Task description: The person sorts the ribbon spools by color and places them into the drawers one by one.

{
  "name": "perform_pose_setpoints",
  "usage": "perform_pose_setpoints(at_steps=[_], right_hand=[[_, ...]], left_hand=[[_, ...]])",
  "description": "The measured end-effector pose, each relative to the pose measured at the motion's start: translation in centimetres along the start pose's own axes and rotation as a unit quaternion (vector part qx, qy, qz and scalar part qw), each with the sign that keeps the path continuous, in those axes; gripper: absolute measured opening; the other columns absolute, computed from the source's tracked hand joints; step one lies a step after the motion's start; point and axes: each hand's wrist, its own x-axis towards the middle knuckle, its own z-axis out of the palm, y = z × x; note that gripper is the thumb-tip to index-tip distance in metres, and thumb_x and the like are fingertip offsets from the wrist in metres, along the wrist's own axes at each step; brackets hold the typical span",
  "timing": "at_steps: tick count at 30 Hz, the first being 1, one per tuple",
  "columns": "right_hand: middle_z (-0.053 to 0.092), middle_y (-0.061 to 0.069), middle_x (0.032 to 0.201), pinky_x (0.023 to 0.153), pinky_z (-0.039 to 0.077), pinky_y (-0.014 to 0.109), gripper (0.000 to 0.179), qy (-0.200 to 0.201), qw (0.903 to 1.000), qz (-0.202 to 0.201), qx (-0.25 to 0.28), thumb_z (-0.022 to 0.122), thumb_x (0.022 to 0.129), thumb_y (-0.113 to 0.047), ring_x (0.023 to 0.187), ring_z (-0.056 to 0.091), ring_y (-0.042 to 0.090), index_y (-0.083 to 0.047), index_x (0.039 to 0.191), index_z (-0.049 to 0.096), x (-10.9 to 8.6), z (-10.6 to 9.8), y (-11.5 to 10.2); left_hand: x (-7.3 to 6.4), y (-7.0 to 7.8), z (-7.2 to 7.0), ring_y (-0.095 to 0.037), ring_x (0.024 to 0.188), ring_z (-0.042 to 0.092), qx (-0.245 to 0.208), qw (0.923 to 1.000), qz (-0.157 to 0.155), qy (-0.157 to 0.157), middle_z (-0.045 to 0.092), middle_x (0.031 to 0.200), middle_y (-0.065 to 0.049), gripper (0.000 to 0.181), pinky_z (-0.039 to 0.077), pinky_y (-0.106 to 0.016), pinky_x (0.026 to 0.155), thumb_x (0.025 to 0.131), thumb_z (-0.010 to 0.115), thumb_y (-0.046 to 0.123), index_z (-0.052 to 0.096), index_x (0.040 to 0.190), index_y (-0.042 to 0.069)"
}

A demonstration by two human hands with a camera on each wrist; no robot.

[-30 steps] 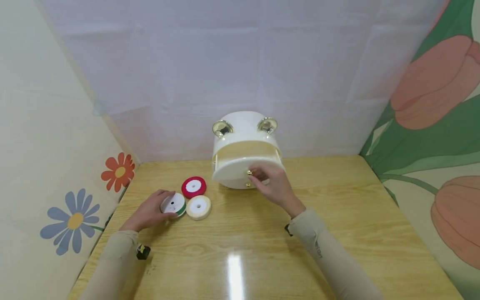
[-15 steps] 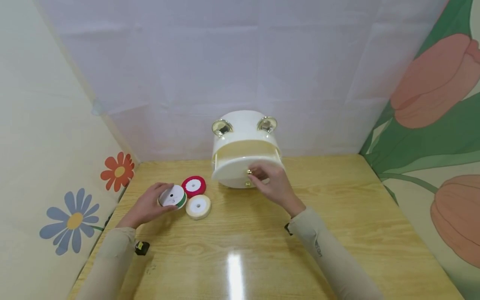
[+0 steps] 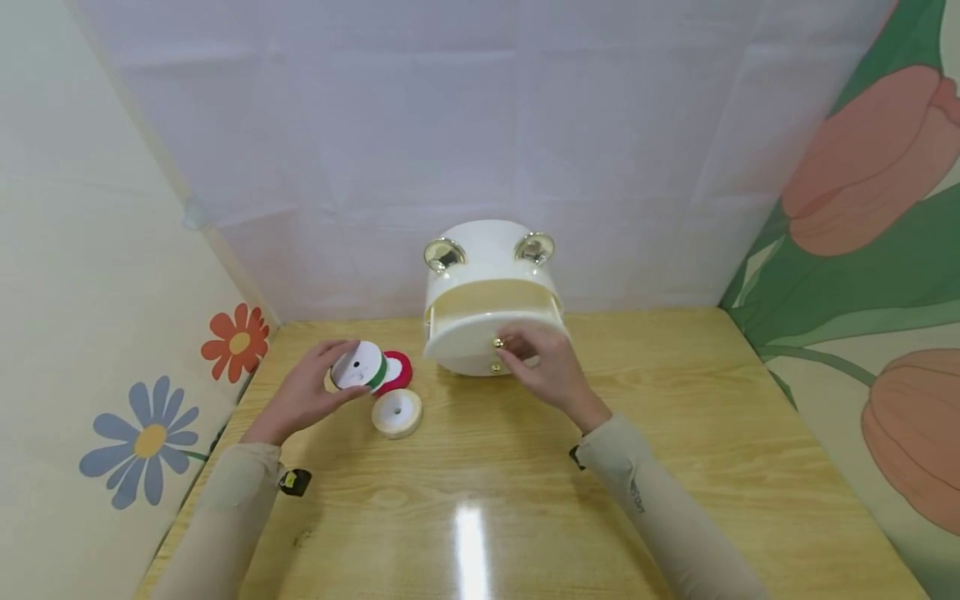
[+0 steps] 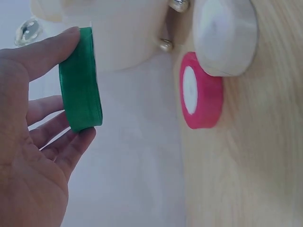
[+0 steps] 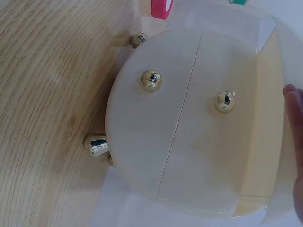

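My left hand [image 3: 300,392] grips a spool of green ribbon [image 4: 80,80] by its edges, thumb on one side and fingers on the other. In the head view, that spool's white face hangs over part of a red ribbon spool [image 3: 403,372]. A cream ribbon spool [image 3: 397,414] lies nearer on the table. My right hand [image 3: 543,362] hovers by the upper gold knob [image 5: 225,101] of a white rounded drawer box [image 3: 491,250], whose upper drawer [image 3: 465,342] is pulled out. In the right wrist view the fingers stay apart from that knob.
The box has a lower gold knob [image 5: 151,80], gold feet [image 5: 97,145] and two round gold ornaments on top. It stands on a wooden table [image 3: 480,475] near a white cloth backdrop [image 3: 412,150]. Painted flower panels flank both sides.
My left hand has lifted the green ribbon spool off the table and moved it away from me, over the red one. My right hand and the drawer have stayed in place.
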Motion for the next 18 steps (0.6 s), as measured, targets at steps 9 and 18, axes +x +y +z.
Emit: perform_pose_setpoints(at_steps=[9,18], right_hand=[[0.077,0.012,0.093,0.068,0.063,0.021,0.024,0.000,1.0000,0.003,0.005,0.079,0.088,0.000,0.075,0.075,0.020,-0.002,0.111,0.070,0.0,0.1,-0.1],[0.077,0.012,0.093,0.068,0.063,0.021,0.024,0.001,1.0000,0.005,0.008,0.079,0.088,0.000,0.076,0.075,0.020,-0.002,0.111,0.070,0.0,0.1,0.0]], left_hand=[[1.2,3.2,-1.1,-0.043,0.137,0.045,-0.020,0.9991,0.017,0.033,0.045,0.154,-0.020,0.082,0.044,-0.070,0.109,0.089,0.083,0.037,0.044,0.157,0.012],[2.7,5.7,-1.2,-0.039,0.137,0.046,-0.025,0.9937,0.075,0.079,0.049,0.154,-0.016,0.079,0.049,-0.067,0.105,0.087,0.085,0.034,0.049,0.154,0.012]])
